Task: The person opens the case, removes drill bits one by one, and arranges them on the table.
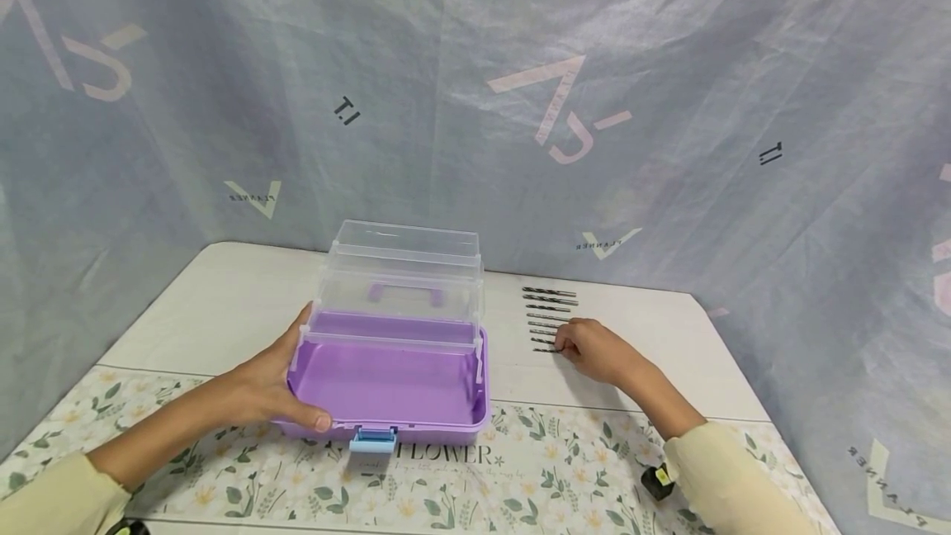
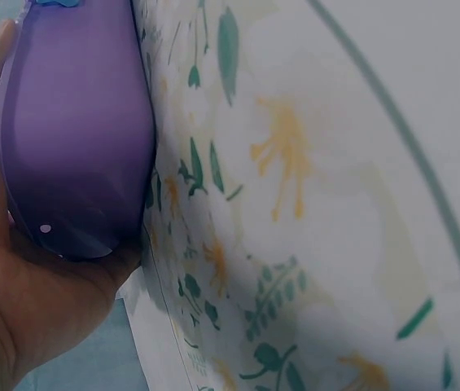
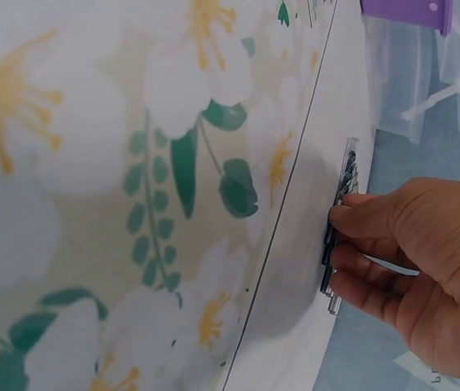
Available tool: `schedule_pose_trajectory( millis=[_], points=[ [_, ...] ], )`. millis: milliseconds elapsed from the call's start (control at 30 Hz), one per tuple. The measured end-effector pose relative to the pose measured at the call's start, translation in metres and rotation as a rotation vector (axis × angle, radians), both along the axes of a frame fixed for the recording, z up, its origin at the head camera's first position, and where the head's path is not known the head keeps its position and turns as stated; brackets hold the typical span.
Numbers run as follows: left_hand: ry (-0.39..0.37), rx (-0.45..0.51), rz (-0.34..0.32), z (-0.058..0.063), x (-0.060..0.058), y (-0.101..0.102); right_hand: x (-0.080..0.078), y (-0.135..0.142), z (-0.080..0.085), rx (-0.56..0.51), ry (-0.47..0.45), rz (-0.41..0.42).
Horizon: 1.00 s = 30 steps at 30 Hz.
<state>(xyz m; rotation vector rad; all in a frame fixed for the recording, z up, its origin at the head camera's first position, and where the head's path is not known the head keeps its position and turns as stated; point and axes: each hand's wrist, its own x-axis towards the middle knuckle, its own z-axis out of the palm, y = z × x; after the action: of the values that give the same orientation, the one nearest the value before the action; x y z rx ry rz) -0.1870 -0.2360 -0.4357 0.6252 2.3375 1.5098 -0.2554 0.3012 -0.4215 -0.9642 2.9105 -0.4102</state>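
Note:
A purple storage box (image 1: pixel 431 437) with a clear lid (image 1: pixel 401 275) raised at its back stands left of centre, its inside bare. My left hand (image 1: pixel 271 386) grips its left end, thumb over the front rim and fingers round the side. In the left wrist view, that palm (image 2: pixel 50 318) wraps the box's rounded end. Right of the box, several metal drill bits (image 1: pixel 550 300) lie in a column. My right hand (image 1: pixel 594 351) pinches the right end of the nearest drill bit (image 1: pixel 545 350); its fingertips (image 3: pixel 343 218) hide part of it.
A light blue latch (image 1: pixel 374 439) hangs at the box's front. Under everything is a white table with a floral mat (image 1: pixel 520 485) along its near part. A grey printed curtain (image 1: pixel 446 106) rises behind and at both sides.

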Motion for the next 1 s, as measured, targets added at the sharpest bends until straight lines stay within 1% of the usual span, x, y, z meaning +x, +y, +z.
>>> schedule_pose_trajectory(
  millis=[100, 200, 333, 433, 533, 700, 767, 1000],
  points=[
    [0.004, -0.004, 0.0, 0.0001, -0.0003, 0.0, -0.0003, 0.0009, -0.0013, -0.005, 0.007, 0.006],
    [0.01, 0.0, -0.002, 0.0, -0.0007, 0.0004, 0.0003, -0.0006, -0.0005, -0.005, -0.005, -0.005],
    [0.01, -0.019, 0.008, 0.0011, 0.0002, 0.0, 0.0008, -0.0027, 0.0005, -0.002, -0.022, -0.02],
    [0.011, -0.039, 0.02, 0.0019, 0.0013, -0.0001, 0.0005, -0.0027, -0.0005, -0.003, -0.01, -0.018],
    [0.014, -0.036, 0.02, 0.0019, 0.0011, 0.0, -0.0003, -0.0022, -0.0018, -0.005, 0.004, -0.013],
    [0.028, -0.031, 0.018, 0.0016, 0.0008, 0.0008, -0.0014, -0.002, -0.003, -0.002, -0.004, -0.033],
    [0.031, -0.037, 0.02, 0.0023, 0.0013, 0.0013, -0.0014, -0.0025, -0.0025, -0.004, -0.016, -0.05],
    [0.018, -0.089, 0.018, 0.0085, 0.0043, -0.0001, -0.0012, -0.0007, 0.0035, -0.024, -0.033, -0.052]
  ],
)
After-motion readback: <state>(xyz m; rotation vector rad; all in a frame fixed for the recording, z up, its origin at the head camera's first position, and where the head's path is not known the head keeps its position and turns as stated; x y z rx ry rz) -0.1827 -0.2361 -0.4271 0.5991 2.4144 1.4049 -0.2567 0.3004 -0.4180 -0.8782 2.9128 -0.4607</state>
